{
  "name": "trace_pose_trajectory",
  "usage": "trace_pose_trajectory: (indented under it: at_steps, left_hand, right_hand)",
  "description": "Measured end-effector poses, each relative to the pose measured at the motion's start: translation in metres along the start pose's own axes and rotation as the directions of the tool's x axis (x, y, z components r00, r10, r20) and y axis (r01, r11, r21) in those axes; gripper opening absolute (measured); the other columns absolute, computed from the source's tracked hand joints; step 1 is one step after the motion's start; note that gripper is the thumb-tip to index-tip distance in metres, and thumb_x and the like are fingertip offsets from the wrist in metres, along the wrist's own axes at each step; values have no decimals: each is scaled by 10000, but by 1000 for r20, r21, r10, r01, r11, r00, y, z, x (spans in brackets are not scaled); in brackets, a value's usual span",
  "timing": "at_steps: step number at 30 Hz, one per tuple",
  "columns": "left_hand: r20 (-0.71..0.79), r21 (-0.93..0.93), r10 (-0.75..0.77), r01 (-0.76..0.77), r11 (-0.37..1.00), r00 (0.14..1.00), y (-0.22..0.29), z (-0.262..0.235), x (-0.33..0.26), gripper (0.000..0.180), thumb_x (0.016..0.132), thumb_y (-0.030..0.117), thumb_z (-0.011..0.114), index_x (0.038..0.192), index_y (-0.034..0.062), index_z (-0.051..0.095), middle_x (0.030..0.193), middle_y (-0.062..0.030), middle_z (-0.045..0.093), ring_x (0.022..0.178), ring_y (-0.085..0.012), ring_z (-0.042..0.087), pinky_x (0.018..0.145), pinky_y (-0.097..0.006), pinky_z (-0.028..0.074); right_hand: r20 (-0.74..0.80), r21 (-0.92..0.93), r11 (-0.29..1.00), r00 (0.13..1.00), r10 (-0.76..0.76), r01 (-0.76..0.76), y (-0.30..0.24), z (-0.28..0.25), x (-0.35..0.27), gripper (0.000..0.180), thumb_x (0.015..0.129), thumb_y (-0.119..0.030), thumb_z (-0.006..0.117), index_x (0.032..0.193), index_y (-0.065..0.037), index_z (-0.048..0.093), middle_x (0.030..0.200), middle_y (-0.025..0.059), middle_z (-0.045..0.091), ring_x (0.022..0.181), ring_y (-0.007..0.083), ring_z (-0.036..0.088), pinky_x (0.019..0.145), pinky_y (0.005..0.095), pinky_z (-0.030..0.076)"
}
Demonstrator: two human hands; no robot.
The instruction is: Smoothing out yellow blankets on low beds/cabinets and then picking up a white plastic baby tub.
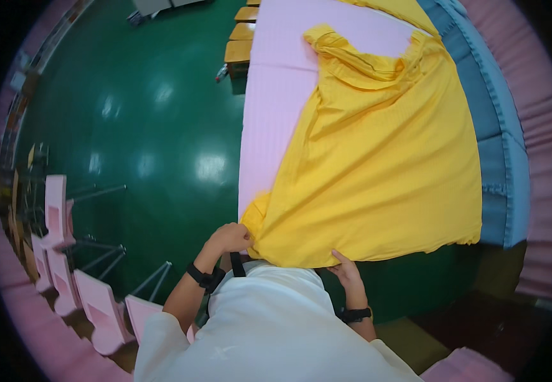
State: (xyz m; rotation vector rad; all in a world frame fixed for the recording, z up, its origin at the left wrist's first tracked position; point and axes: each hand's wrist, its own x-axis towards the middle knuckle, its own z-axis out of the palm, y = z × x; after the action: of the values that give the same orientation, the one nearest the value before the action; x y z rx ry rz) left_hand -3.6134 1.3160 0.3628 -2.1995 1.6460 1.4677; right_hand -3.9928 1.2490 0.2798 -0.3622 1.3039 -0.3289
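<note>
Low in the frame, the left hand point(230, 237) pinched the yellow sheet's point(378, 159) corner; the right hand point(347, 270) gripped its near hem over the pink worktop point(276, 95).

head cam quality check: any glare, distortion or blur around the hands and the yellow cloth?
Head view: strong fisheye, the pink table edge bows and a black rim rings the picture. Bright lamp glare sits on the green floor, none on the yellow cloth, which is evenly lit with soft fold shadows. Left hand and right hand at the cloth's near edge look sharp; the pink chairs near the rim are stretched.
</note>
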Motion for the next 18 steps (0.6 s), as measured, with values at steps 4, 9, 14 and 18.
trace_pose_trajectory:
  at_steps: [4,9,14,18]
  left_hand:
    - [175,-64,160,-151,986,971,-29,-38,24,313,791,326,584,750,24,656,696,-150,643,646,-300,623,611,-384,484]
    - [119,-117,322,-309,944,939,-77,-105,57,357,817,371,601,774,17,605,664,-139,630,632,-304,614,589,-384,475]
    - [96,-21,311,-310,950,946,-147,-169,79,346,818,362,597,810,16,597,719,-138,645,679,-310,623,612,-386,483]
    - [181,35,324,-335,941,929,-194,-217,92,337,829,354,591,851,17,601,731,-144,645,702,-303,624,630,-375,479]
  right_hand:
    - [-193,23,994,976,-101,107,12,18,-8,594,754,-300,735,1241,-76,480,1178,97,571,1085,276,539,925,472,404]
    - [-565,-74,994,818,-107,79,28,56,-20,692,745,-529,669,1259,-109,473,1147,79,568,1006,233,543,855,423,388]
    - [-673,93,979,736,-74,183,68,154,-20,611,753,-583,634,1053,-57,556,876,65,595,746,168,564,717,406,448]
    - [-586,321,942,801,118,96,93,259,-21,770,726,-643,610,1205,-56,471,1022,148,570,877,278,568,792,464,454]
